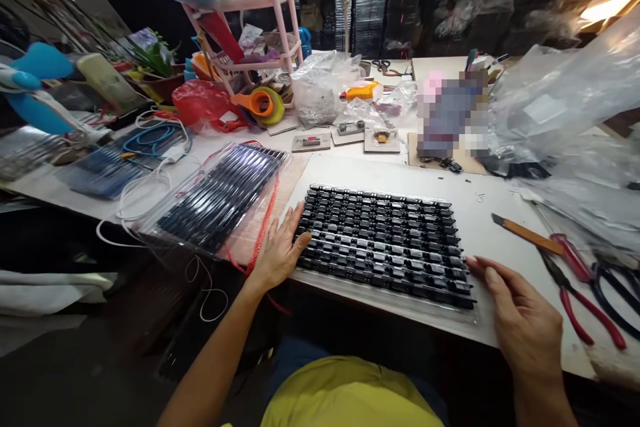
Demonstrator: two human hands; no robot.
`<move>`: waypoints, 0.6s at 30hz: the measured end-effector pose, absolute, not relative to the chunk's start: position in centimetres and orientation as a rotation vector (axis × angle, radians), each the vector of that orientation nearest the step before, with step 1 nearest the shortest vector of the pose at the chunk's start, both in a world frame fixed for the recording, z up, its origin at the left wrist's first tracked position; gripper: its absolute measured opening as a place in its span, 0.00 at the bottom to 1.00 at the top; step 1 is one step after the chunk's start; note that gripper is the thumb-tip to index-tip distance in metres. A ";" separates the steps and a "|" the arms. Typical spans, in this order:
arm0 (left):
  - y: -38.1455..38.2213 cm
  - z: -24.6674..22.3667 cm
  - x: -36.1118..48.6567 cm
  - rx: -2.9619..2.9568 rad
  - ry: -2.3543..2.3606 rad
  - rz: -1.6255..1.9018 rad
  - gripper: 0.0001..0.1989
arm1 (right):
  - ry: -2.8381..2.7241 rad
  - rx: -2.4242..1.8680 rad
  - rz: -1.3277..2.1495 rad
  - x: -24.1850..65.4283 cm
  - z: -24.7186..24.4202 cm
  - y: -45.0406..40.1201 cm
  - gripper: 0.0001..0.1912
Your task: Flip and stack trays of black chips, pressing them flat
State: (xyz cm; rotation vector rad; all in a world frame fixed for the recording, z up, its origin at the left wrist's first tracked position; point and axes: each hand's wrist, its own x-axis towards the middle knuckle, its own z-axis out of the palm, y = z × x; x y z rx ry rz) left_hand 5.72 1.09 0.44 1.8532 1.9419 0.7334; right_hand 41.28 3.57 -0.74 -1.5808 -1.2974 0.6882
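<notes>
No lettering, brand or number can be read; a pale label-like patch (pixel 543 107) shows on the clear plastic (pixel 565 83) at the far right, any print on it too blurred to tell; a white patch (pixel 229 117) on the red bag (pixel 203 103) at the far left is likewise illegible; the black parts (pixel 380 240) on the worktop (pixel 345 170) bear pale marks too small to make out.
</notes>
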 end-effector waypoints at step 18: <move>-0.6 -0.2 4.4 1.665 1.972 0.878 0.34 | -1.324 -1.436 0.755 41.5 -0.9 4.3 0.14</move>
